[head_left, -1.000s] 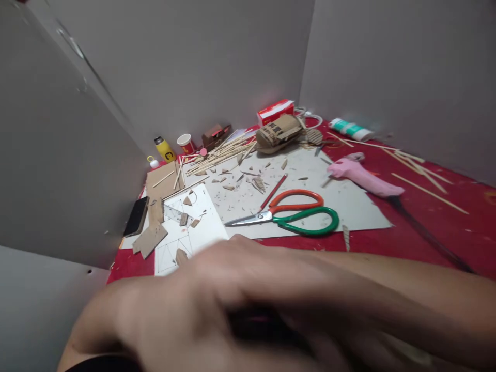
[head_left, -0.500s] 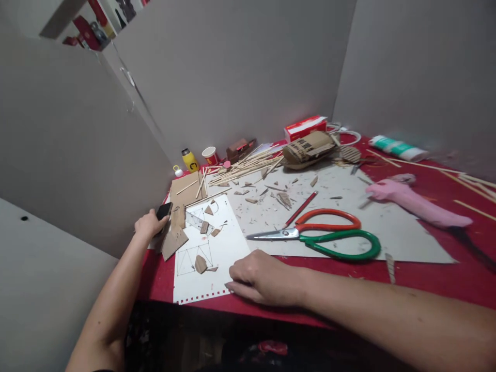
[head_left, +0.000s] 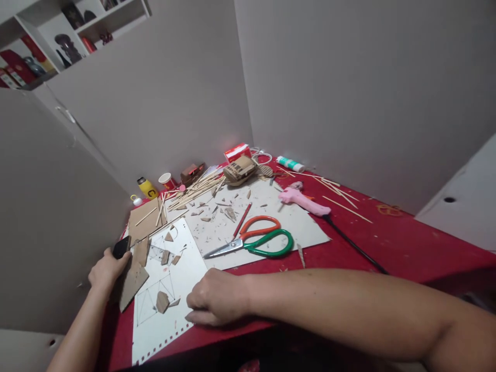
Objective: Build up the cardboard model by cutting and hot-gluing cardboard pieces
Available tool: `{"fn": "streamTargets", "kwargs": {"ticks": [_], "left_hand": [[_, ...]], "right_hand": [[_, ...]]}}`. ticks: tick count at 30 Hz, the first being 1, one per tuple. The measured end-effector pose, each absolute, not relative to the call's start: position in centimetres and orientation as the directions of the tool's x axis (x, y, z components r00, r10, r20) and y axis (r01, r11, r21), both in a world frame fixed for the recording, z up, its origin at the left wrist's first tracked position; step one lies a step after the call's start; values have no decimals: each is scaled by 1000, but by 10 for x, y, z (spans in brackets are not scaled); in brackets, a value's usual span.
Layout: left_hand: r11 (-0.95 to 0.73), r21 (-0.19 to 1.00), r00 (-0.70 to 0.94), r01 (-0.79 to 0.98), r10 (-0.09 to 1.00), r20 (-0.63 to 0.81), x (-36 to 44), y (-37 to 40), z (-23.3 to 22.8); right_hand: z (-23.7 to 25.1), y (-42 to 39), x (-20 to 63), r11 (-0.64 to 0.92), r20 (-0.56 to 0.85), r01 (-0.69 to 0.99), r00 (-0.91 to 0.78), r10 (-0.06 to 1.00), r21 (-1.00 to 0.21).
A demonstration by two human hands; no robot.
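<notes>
At the table's left edge, my left hand [head_left: 106, 268] is closed round the side of a black phone [head_left: 121, 248], beside cut cardboard pieces [head_left: 134, 284]. My right hand [head_left: 217, 298] rests in a loose fist on the lower right edge of a sheet of paper [head_left: 186, 279]; its inner fingers are hidden, so whatever it may hold does not show. Pencil-drawn frames and small cardboard scraps [head_left: 163, 302] lie on the sheet. Above my right hand are scissors [head_left: 248, 243] with one orange and one green handle, lying partly open, and a red pencil [head_left: 242, 219].
A pink glue gun [head_left: 304, 200] with a black cord lies to the right. Thin wooden sticks [head_left: 201, 188], a brown package [head_left: 240, 170], a paper cup [head_left: 167, 180] and a yellow bottle [head_left: 147, 188] are at the back. Grey walls enclose the red table [head_left: 372, 243].
The view has turned to the right, so the table's things appear further left and more of its right side shows. Both hands keep their places on the phone and the paper.
</notes>
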State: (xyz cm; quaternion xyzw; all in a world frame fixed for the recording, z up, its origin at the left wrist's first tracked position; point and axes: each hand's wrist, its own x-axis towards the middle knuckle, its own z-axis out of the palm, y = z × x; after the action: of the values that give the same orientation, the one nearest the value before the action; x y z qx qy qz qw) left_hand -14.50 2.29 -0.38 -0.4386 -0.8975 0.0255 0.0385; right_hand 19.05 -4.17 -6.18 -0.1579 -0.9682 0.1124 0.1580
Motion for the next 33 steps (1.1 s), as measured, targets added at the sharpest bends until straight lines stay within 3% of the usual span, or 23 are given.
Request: {"fn": "streamTargets", "kwargs": {"ticks": [11,23,33], "left_hand": [[671,-21,-667,741,739,99,-132,33,-8],[725,56,-717,686,661,220,-139,30,-27],[654,89,-641,751,689,338,-142,23,-29]], "right_hand": [[-61,-39,190,924,238,290,-906,349,-251],[-62,-42,193,913,268,236,-904,332,-334],[-67,-42,192,890,260,230,-901,348,-395]]}}
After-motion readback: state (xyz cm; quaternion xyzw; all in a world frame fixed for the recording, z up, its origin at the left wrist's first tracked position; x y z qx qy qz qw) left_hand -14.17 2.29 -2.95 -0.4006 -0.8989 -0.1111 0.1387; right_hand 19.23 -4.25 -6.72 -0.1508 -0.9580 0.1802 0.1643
